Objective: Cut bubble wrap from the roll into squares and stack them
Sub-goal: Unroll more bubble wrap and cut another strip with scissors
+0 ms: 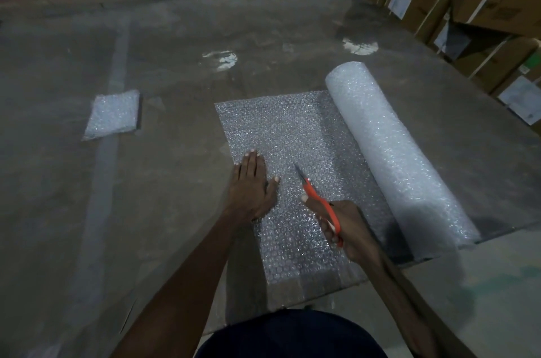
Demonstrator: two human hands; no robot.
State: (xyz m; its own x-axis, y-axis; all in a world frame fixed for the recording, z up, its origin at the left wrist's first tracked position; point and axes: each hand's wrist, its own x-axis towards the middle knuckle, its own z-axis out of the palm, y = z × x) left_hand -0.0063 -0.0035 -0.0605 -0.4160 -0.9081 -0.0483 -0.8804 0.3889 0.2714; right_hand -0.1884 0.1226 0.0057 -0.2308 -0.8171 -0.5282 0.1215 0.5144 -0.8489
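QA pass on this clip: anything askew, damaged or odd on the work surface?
Nothing stands out. The roll lies beside its unrolled sheet, which is flat. The left hand presses the sheet down; the right hand holds orange scissors over it. The stack of cut squares sits neatly to the left.

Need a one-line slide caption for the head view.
Left hand presses unrolled clear bubble wrap sheet flat; right hand holds orange-handled scissors over it.
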